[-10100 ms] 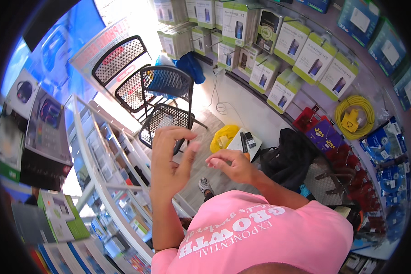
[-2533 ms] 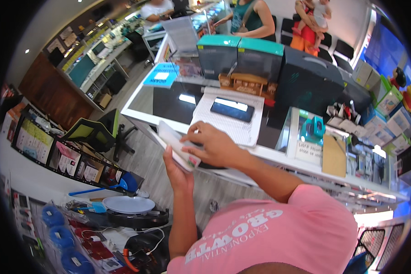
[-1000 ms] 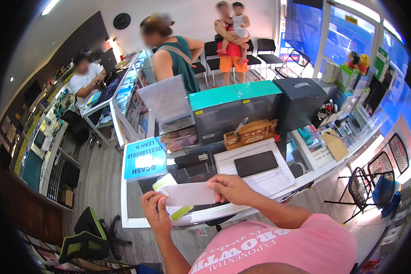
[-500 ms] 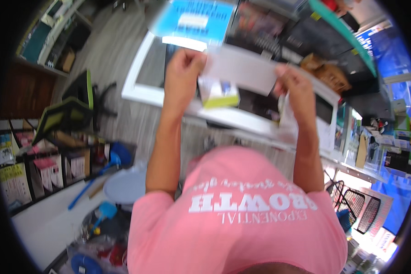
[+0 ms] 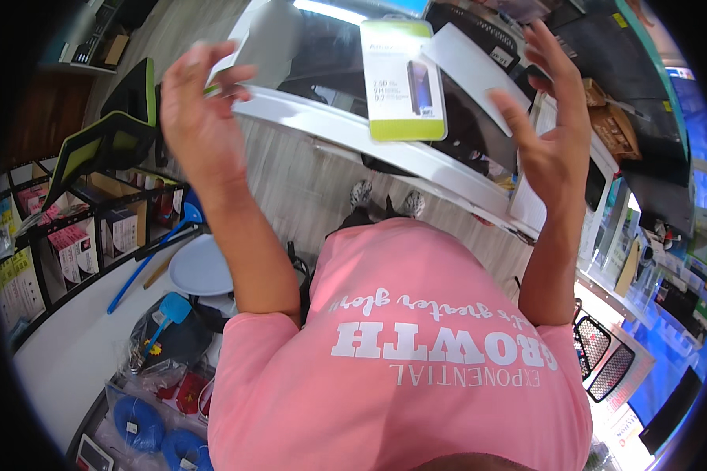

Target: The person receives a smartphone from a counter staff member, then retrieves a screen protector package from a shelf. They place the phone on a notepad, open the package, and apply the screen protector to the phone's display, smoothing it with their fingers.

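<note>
My left hand (image 5: 204,118), raised over the left end of the display counter (image 5: 314,118), has loosely bent fingers smeared by motion. A small green-and-white bit shows by its fingers; whether it is held, I cannot tell. On the right, my right hand (image 5: 554,129) is open, thumb and fingers spread, with nothing in it. Just beyond its thumb, a long pale strip (image 5: 475,74) like paper or card rests slantwise on the glass top. Between my hands lies a flat white and lime-green screen-protector package (image 5: 389,78) with a phone picture on it, touched by neither hand.
A brown paper bag (image 5: 614,129) sits right of the counter. White papers (image 5: 532,184) lie near its right end. A green-edged black chair (image 5: 126,118) stands at left. Below it are shelves of boxes (image 5: 75,247), a pale round lid (image 5: 200,265) and blue coils (image 5: 137,424).
Both hands have let go of the pale strip and moved apart; it now lies on the counter. The package shows fully, and the blue sheet at the top is largely out of view.
</note>
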`<action>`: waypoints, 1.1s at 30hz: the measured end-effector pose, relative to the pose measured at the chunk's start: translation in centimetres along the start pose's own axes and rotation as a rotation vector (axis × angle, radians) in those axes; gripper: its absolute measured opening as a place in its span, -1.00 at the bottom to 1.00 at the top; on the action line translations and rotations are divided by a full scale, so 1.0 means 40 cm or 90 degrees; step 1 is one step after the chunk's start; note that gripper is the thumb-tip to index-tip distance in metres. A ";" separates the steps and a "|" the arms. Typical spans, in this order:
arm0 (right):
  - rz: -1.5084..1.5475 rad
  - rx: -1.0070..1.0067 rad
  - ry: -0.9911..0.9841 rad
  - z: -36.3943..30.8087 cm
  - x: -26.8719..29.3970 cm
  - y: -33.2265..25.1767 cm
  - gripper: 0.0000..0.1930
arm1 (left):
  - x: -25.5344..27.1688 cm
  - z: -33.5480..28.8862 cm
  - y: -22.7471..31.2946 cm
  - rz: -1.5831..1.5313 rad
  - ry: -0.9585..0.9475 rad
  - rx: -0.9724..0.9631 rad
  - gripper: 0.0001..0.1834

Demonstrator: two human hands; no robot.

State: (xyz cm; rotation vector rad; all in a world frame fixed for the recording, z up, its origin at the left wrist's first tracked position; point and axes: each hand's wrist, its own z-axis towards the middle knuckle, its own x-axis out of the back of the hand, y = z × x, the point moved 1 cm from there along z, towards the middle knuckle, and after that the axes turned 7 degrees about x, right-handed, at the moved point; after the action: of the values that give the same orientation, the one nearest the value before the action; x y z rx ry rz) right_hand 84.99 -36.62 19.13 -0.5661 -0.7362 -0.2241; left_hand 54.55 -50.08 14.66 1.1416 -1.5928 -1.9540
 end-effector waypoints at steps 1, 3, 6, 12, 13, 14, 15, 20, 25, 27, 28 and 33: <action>-0.003 0.046 -0.026 0.017 -0.012 -0.052 -0.21 | -0.035 -0.017 -0.009 -0.006 -0.067 0.010 -0.66; 0.009 0.084 -0.081 0.013 -0.027 -0.079 -0.13 | -0.085 -0.065 -0.015 0.000 -0.134 0.044 -0.70; 0.016 0.040 -0.151 -0.006 -0.026 -0.064 -0.09 | -0.132 -0.091 -0.038 -0.012 -0.191 0.087 -0.68; 0.066 -0.040 -0.169 -0.081 0.053 -0.024 -0.16 | -0.184 -0.135 -0.064 0.017 -0.209 0.217 -0.63; 0.063 -0.037 -0.161 -0.091 0.069 -0.024 -0.18 | -0.190 -0.139 -0.068 0.004 -0.236 0.229 -0.64; 0.067 -0.031 -0.154 -0.104 0.088 -0.021 -0.20 | -0.198 -0.143 -0.075 -0.002 -0.258 0.240 -0.66; 0.067 -0.045 -0.153 -0.118 0.120 -0.005 -0.20 | -0.219 -0.148 -0.082 0.006 -0.289 0.246 -0.67; 0.049 -0.163 -0.163 -0.207 0.298 0.068 -0.19 | -0.349 -0.201 -0.090 0.208 -0.560 0.060 -0.33; -0.036 -0.208 -0.170 -0.309 0.467 0.139 -0.22 | -0.513 -0.241 -0.098 0.470 -0.727 -0.232 -0.05; -0.033 -0.229 -0.194 -0.330 0.509 0.172 -0.23 | -0.566 -0.252 -0.114 0.503 -0.746 -0.276 -0.06; -0.039 -0.222 -0.197 -0.345 0.522 0.193 -0.23 | -0.590 -0.260 -0.122 0.519 -0.755 -0.295 -0.07; -0.047 -0.220 -0.202 -0.401 0.537 0.311 -0.23 | -0.670 -0.280 -0.176 0.605 -0.787 -0.251 -0.14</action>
State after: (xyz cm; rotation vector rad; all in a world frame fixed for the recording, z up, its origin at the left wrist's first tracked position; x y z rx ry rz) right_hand 114.51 -35.29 19.20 -0.9168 -1.0365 -0.3374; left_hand 80.76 -35.93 17.14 -1.0617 -1.5391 -2.0489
